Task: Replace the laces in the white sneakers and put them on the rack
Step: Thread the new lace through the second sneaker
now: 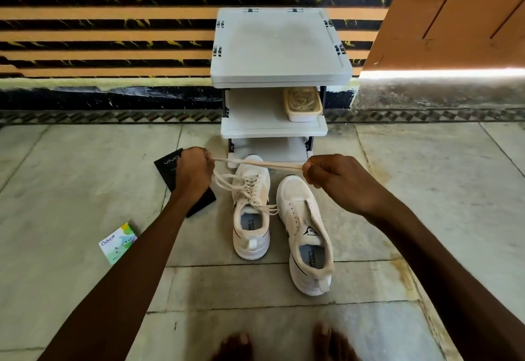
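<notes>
Two white sneakers stand side by side on the floor in front of a grey rack (274,129). The left sneaker (251,218) is laced, with loose lace ends lying over its tongue. The right sneaker (308,235) has bare eyelets. A cream lace (257,164) is stretched taut above the toes between both hands. My left hand (193,171) grips one end of it, from which more lace hangs in loops. My right hand (329,177) pinches the other end.
The rack's middle shelf holds a plastic tub (303,104) of tangled laces at its right. A black box (181,181) lies on the floor under my left forearm, and a small colourful carton (118,242) lies further left. My bare feet (281,343) show at the bottom edge.
</notes>
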A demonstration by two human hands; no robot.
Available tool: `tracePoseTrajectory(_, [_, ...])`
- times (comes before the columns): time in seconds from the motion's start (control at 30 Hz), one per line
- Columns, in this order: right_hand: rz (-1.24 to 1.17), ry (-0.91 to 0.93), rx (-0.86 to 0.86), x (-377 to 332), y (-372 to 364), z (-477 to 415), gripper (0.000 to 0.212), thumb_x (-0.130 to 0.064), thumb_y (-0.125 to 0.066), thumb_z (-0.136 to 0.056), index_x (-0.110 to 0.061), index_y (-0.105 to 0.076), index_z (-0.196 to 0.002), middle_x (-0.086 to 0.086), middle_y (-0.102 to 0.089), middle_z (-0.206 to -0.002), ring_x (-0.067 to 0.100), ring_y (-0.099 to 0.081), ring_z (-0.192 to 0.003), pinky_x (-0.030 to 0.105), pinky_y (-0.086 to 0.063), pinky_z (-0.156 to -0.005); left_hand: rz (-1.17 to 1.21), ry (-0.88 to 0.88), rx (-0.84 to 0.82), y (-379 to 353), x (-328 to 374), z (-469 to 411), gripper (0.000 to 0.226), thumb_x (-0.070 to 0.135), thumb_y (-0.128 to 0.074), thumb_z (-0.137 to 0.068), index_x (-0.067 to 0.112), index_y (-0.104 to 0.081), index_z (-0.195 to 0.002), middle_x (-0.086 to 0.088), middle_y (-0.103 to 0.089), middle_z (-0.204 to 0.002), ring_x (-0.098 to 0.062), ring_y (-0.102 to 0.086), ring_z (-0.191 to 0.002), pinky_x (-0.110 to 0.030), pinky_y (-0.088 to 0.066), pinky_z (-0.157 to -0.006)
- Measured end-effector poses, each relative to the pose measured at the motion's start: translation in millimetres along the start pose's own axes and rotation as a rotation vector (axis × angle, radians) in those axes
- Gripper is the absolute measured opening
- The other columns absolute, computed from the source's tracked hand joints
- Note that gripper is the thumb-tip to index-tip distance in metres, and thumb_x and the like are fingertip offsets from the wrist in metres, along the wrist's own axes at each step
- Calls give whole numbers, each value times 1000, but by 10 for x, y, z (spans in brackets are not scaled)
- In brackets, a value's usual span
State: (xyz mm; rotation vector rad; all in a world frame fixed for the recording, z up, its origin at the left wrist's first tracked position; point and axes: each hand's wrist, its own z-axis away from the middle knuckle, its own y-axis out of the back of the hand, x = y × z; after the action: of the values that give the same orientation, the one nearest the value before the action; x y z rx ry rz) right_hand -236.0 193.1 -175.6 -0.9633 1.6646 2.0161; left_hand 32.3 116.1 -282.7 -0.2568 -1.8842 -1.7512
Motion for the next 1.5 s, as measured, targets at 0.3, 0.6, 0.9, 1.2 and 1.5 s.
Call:
tracePoseTrajectory(0.3, [-38,-61,26,134,-57,-30,40,-23,-43,-103,-25,-54,-64,-4,-59,-69,10,-52,-66,26,-38,-64,372,-420,-319,332,1083,916,36,14,-68,-89,22,-66,-124,11,-67,-78,2,-65,-66,-19,-57,-77])
tracePoseTrajectory(0.6, [-101,-108,1,185,-45,26,41,-28,-44,-103,-28,-55,-64,-14,-55,-63,-3,-52,-61,14,-36,-59,370,-458,-383,300,1298,963,17,15,-68,-89,21,-75,-103,8,-71,-71,2,-66,-61,-19,-56,-69])
tracePoseTrajectory(0.9, [-250,-182,26,301,13,64,40,-34,-47,-101,-23,-62,-66,-12,-58,-62,8,-53,-67,29,-41,-71,266,-540,-388,252,1381,928,15,14,-66,-88,25,-76,-87,4,-70,-71,-12,-66,-68,-32,-57,-70])
tracePoseTrajectory(1.2, [-262,-235,175,319,79,109,42,-36,-50,-99,-22,-62,-61,1,-56,-63,15,-49,-63,31,-36,-64,117,-478,-137,93,1542,747,17,19,-64,-91,13,-76,-101,-4,-71,-91,-10,-54,-75,-22,-41,-69])
tracePoseTrajectory(1.5, [-179,-161,482,415,164,154,42,-36,-58,-96,-22,-66,-57,3,-63,-56,14,-57,-53,31,-42,-58,133,-516,-109,-23,1786,680,17,21,-64,-93,14,-75,-103,-3,-73,-93,-9,-57,-75,-16,-40,-67])
